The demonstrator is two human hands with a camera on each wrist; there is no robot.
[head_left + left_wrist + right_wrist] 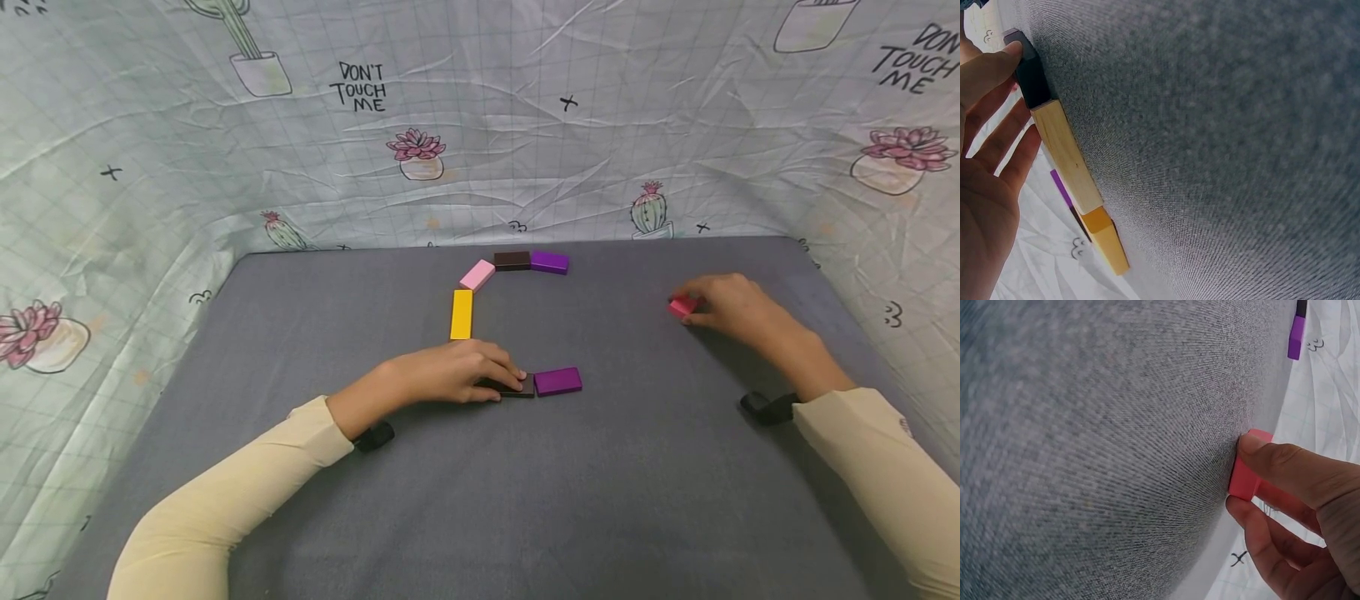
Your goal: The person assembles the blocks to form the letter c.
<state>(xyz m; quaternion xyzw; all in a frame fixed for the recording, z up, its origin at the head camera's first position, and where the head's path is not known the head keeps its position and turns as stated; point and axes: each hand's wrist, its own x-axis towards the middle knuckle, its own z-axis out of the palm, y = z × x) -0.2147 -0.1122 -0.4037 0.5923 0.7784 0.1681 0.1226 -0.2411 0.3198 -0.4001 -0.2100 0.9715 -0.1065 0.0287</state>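
Observation:
My left hand point(453, 371) lies over a black block point(528, 387) and grips it between thumb and fingers, the thumb at its near edge. A magenta-purple block point(558, 382) adjoins the black one's right end. In the left wrist view a bare-wood block point(1069, 156) continues from the black block's other end; the hand hides it in the head view. Beyond the hand stands a yellow block point(462, 315). Far to the right, my right hand point(738, 308) pinches a pinkish-red block point(1246, 478) by its ends, thumb nearer me, low over the grey cloth.
A pink block point(477, 275), a dark brown block point(512, 262) and a violet block point(550, 262) carry the curved row on at the back. Grey cloth point(600, 500) covers the table. Printed fabric point(495, 167) rises behind it and at both sides.

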